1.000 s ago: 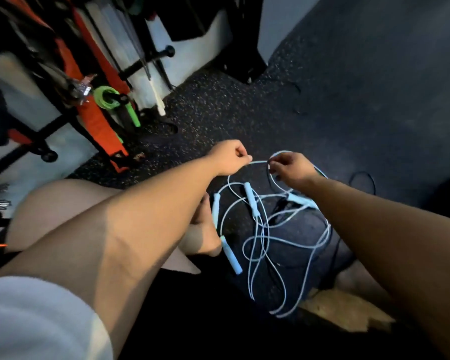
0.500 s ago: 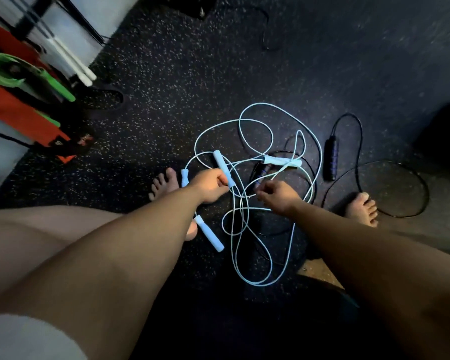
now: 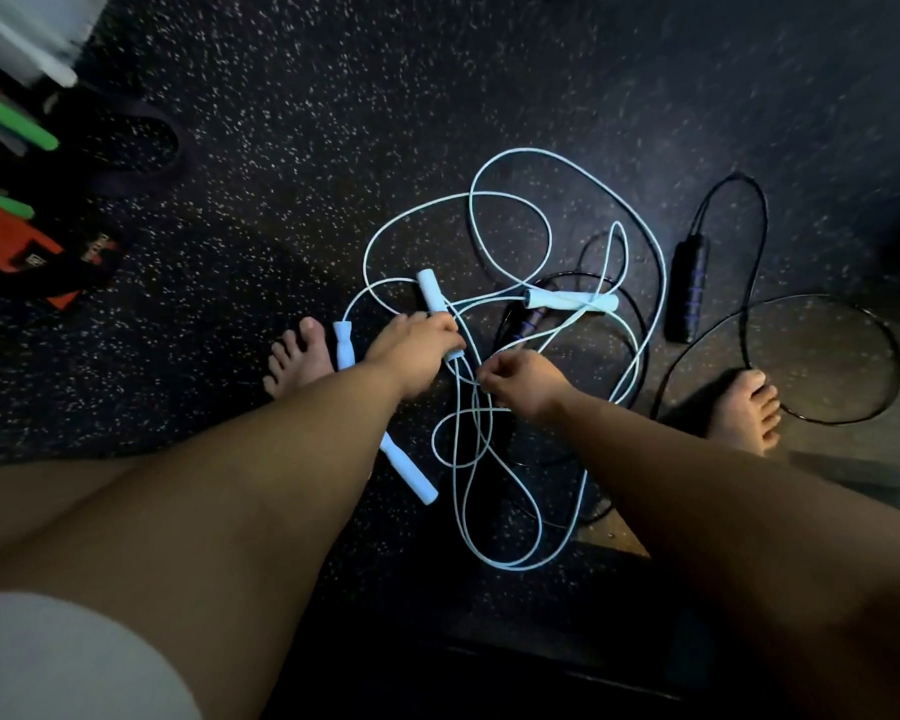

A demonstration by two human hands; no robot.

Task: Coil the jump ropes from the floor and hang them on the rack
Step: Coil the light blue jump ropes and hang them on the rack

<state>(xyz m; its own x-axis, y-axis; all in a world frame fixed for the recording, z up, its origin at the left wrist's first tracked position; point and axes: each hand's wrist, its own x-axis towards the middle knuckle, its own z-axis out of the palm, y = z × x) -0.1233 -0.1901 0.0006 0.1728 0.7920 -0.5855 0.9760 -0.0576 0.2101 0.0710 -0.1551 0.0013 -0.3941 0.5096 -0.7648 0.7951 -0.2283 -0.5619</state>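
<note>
A tangle of light blue jump ropes (image 3: 510, 200) lies on the dark speckled floor, with several pale handles among the loops. My left hand (image 3: 417, 350) grips one light blue handle (image 3: 432, 293) in the middle of the tangle. My right hand (image 3: 520, 379) pinches a strand of the light blue cord just right of it. A black jump rope (image 3: 822, 356) loops on the floor to the right, its black handle (image 3: 689, 288) lying apart; a second dark handle (image 3: 528, 319) sits under the blue cords.
My bare feet stand on the floor, the left foot (image 3: 300, 356) beside the tangle and the right foot (image 3: 746, 407) on the black cord's loop. Green and orange gear (image 3: 17, 236) and a black band loop (image 3: 126, 142) lie at the far left.
The view has tilted down to the floor. Both hands have dropped to the rope pile; the left hand has closed on a blue handle, the right keeps pinching cord.
</note>
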